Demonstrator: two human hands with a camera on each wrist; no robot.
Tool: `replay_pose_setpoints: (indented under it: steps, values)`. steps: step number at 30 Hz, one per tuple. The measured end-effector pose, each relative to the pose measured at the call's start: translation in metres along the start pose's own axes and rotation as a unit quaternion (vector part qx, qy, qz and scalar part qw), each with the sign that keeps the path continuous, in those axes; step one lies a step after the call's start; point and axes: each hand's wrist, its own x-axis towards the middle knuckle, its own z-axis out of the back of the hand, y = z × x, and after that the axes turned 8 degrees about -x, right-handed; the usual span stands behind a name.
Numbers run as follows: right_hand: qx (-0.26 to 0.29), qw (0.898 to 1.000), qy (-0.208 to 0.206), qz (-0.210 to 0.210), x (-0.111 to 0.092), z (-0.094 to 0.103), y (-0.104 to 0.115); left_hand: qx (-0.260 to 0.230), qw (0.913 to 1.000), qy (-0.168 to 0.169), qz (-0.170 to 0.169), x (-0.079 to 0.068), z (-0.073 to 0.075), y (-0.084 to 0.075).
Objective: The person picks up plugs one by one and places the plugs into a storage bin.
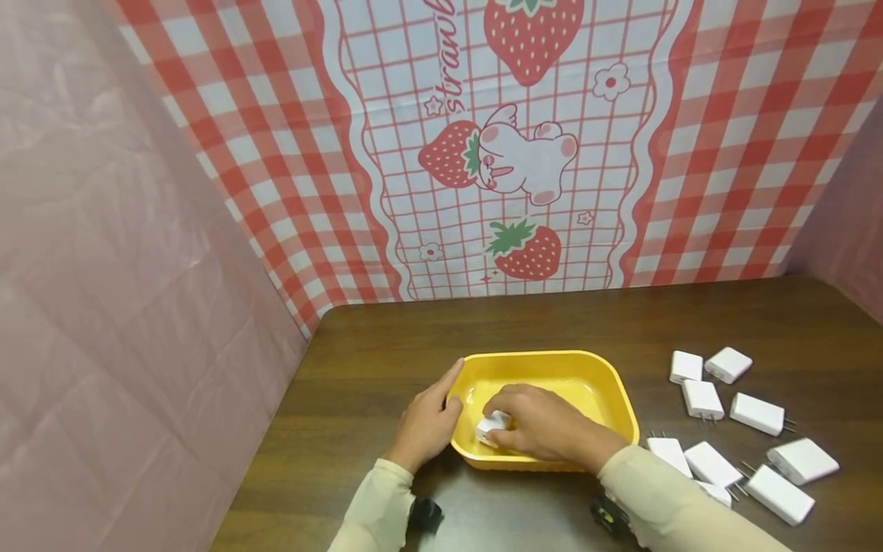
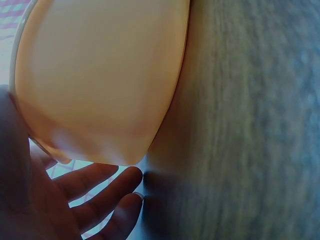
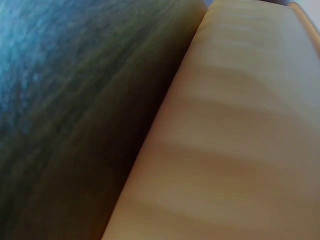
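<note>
A yellow plastic basin (image 1: pixel 576 359) stands on the wooden table. My right hand (image 1: pixel 541 424) reaches down into it over the near rim and pinches a white plug-in charger (image 1: pixel 491 426) between thumb and fingers, near the basin's left end. My left hand (image 1: pixel 429 423) rests against the left end of the basin, its thumb at the rim and its fingers (image 2: pixel 107 202) extended along the outer end wall. The right wrist view shows only the basin's ribbed side wall (image 3: pixel 225 135) and the table; the right hand is hidden there.
Several white chargers with metal prongs, such as one charger (image 1: pixel 757 414), lie loosely on the table (image 1: pixel 359 337) to the right of the basin. The right sleeve (image 1: pixel 672 502) covers part of that group. A red checked strawberry cloth (image 1: pixel 483 253) hangs behind the table.
</note>
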Motion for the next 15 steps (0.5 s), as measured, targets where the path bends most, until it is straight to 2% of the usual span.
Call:
replay_pose_setpoints:
  steps: [7, 15]
  values:
    - [0.012, 1.0, -0.006, 0.005, -0.0016, -0.0007, -0.0004, 0.003, 1.0, 0.0, 0.002, 0.0005, -0.0017, 0.0001]
    - [-0.006, 0.999, -0.036, 0.006, -0.004, 0.0006, -0.001, 0.008, 0.9999, -0.007, 0.004, 0.0001, -0.0014, 0.0]
